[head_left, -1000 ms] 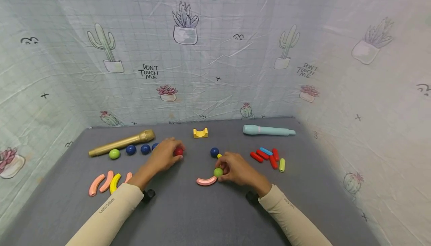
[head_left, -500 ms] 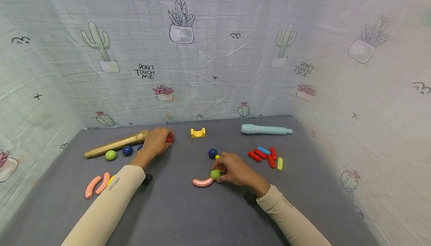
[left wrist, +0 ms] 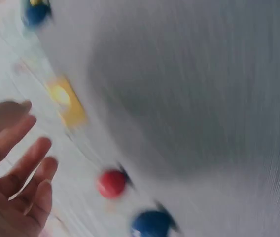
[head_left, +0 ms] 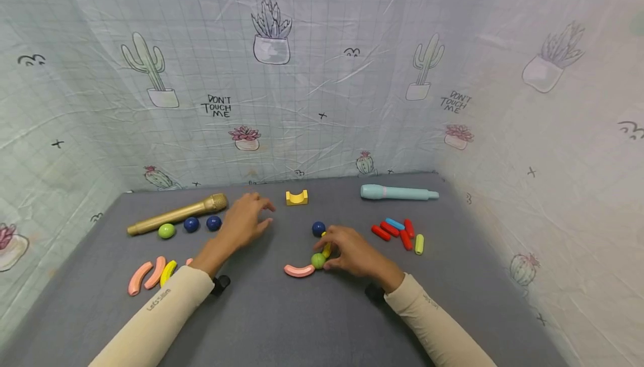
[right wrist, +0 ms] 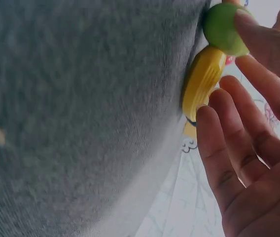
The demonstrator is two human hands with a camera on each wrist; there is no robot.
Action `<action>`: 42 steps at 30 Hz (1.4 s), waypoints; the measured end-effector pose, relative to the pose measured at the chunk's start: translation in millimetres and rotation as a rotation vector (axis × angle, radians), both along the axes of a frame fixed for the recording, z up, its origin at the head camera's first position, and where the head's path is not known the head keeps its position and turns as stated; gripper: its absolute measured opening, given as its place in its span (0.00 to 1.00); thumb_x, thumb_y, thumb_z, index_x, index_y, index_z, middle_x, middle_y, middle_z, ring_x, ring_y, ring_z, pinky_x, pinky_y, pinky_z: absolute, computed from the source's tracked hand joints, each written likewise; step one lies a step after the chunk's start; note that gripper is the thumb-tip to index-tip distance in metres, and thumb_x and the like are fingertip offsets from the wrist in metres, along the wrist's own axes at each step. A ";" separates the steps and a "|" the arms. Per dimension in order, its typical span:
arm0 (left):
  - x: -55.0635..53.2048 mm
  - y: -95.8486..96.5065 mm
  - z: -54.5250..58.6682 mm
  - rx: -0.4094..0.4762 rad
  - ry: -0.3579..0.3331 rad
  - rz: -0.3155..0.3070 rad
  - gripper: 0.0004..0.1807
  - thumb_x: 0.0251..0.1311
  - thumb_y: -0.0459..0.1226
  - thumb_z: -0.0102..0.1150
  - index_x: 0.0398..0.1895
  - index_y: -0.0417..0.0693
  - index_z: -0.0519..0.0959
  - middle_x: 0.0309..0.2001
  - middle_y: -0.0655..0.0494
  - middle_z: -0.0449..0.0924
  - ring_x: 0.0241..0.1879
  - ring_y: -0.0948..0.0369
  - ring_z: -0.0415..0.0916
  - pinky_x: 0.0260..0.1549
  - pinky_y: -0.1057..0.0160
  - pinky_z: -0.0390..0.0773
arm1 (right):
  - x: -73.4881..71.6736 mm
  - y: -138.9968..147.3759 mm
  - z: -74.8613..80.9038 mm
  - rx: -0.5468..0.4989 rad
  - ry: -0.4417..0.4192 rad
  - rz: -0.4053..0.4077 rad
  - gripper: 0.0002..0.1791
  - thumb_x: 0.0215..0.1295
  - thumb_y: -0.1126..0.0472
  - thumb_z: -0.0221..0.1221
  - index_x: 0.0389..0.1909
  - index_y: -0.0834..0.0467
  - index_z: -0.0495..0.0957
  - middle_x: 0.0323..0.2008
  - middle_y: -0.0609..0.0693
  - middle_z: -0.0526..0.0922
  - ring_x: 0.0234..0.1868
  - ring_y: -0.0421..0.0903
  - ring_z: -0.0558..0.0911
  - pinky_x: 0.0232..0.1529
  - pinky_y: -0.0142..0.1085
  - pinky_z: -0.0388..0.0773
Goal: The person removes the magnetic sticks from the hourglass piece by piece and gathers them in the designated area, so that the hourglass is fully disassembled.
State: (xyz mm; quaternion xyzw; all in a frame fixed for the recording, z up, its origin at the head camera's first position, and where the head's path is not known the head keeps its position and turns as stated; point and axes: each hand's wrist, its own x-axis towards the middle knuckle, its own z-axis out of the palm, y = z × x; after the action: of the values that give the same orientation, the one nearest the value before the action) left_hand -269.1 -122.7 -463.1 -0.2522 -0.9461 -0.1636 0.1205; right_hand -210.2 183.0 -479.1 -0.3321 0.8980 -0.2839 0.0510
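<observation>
My left hand [head_left: 245, 222] hovers over the left middle of the table with fingers spread, nothing in them. The left wrist view has a red ball [left wrist: 112, 183] and a blue ball [left wrist: 151, 224] on the table, apart from that hand; the head view hides the red one. Around a green ball [head_left: 318, 261] and a curved yellow piece [head_left: 327, 249], my right hand [head_left: 352, 251] has its fingers loosely bent. Its thumb overlaps the green ball in the right wrist view. A curved pink piece [head_left: 299, 271] meets the ball's left side; a dark blue ball [head_left: 318, 229] lies behind.
Along the back are a gold microphone [head_left: 178, 214], a yellow cradle-shaped block [head_left: 297, 198] and a pale blue microphone [head_left: 399, 192]. Several short red sticks [head_left: 380, 233] lie right, with a blue and a yellow-green one. More curved pieces [head_left: 140, 278] lie front left.
My left hand has carried the red ball back and left, let go of it, and spread its fingers. By my right hand, the green ball and pink piece have shifted slightly left.
</observation>
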 end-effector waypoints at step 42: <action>97.8 -70.0 -17.6 0.031 -0.298 0.023 0.04 0.71 0.38 0.67 0.44 0.57 0.87 0.24 0.68 0.71 0.22 0.73 0.64 0.23 0.68 0.65 | -14.0 10.8 -1.3 -0.049 0.044 -0.081 0.27 0.58 0.55 0.80 0.58 0.53 0.86 0.65 0.53 0.80 0.67 0.53 0.74 0.69 0.56 0.73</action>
State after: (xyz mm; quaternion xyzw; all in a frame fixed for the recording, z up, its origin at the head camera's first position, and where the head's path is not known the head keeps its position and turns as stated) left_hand -171.3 -192.7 -480.7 -0.2121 -0.9537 -0.2126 -0.0154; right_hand -224.1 193.8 -480.4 -0.3030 0.9044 -0.3001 0.0116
